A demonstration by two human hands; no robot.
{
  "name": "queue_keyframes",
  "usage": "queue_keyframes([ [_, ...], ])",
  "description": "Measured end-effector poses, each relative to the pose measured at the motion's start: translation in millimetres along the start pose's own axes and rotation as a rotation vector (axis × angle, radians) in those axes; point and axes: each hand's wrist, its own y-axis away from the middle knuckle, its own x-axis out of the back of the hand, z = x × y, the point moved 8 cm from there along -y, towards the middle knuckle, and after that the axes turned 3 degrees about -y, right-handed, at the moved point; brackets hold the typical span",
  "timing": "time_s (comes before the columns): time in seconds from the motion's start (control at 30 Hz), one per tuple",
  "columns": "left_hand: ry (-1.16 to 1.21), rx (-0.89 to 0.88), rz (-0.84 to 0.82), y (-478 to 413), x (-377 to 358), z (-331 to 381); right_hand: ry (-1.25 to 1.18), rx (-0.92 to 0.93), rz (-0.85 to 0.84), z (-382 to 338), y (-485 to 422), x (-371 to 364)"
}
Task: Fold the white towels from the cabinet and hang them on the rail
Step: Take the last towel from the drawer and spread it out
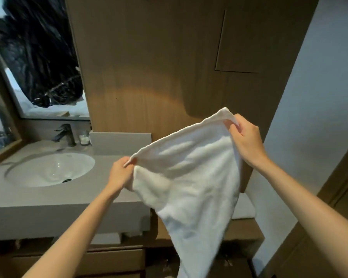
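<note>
A white towel (191, 177) hangs spread in the air in front of me, tilted so its right corner is higher than its left. My left hand (120, 173) pinches the lower left corner, just over the vanity counter's right end. My right hand (244, 137) pinches the raised right corner in front of the wooden wall panel. The towel's bottom tapers down past the counter and out of the frame. Another folded white towel (244, 207) lies on a wooden shelf behind the hanging one, partly hidden. No rail is in view.
A grey vanity counter (38, 199) holds a white oval sink (50, 169), a dark tap (65, 134) and a small jar (84, 137). A mirror (44, 77) hangs on the left. Wooden drawers (109, 259) sit below; a pale wall (317, 97) stands right.
</note>
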Motion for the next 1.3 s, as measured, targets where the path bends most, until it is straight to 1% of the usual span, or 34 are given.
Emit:
queue_keyframes([
  [0.07, -0.069, -0.055, 0.090, -7.7, 37.6, 12.7, -0.049, -0.055, 0.006, 10.3, 0.0, -7.5],
  [0.13, -0.146, -0.120, 0.143, -14.7, 67.3, 20.0, -0.090, -0.097, 0.003, 16.3, -1.6, -16.8],
  [0.27, -0.274, -0.182, 0.262, -24.6, 115.0, 32.8, -0.085, -0.088, -0.006, 12.7, -11.2, -37.3],
  [0.37, -0.325, -0.206, 0.345, -37.0, 145.5, 42.3, -0.057, -0.073, -0.025, 4.3, -21.6, -56.5],
  [0.57, -0.264, -0.234, 0.379, -84.1, 185.2, 38.9, -0.135, -0.063, -0.018, -18.4, -50.8, -111.0],
  [0.7, -0.188, -0.237, 0.306, -136.3, 204.5, 25.0, -0.289, -0.171, 0.020, -27.0, -78.0, -156.0],
  [0.77, -0.181, -0.282, 0.304, -163.8, 216.3, 21.4, -0.339, -0.207, 0.047, -33.9, -94.1, -177.4],
  [0.83, -0.183, -0.298, 0.312, -190.4, 228.8, 19.4, -0.339, -0.229, 0.088, -39.5, -110.8, -194.7],
  [0.9, -0.091, -0.257, 0.291, -217.3, 236.6, 16.1, -0.339, -0.235, 0.111, -44.9, -126.6, -210.5],
  [1.0, 0.182, -0.135, 0.231, -260.9, 240.3, 6.3, -0.339, -0.217, 0.137, -53.6, -148.7, -230.2],
  [1.1, 0.348, -0.068, 0.179, -299.1, 238.2, 3.8, -0.342, -0.215, 0.168, -57.4, -171.7, -244.5],
  [1.2, 0.410, -0.040, 0.148, -331.3, 230.6, 3.1, -0.347, -0.232, 0.184, -52.5, -194.1, -256.1],
  [1.3, 0.449, -0.047, 0.158, -360.6, 224.0, 3.3, -0.339, -0.231, 0.194, -44.9, -215.6, -266.2],
])
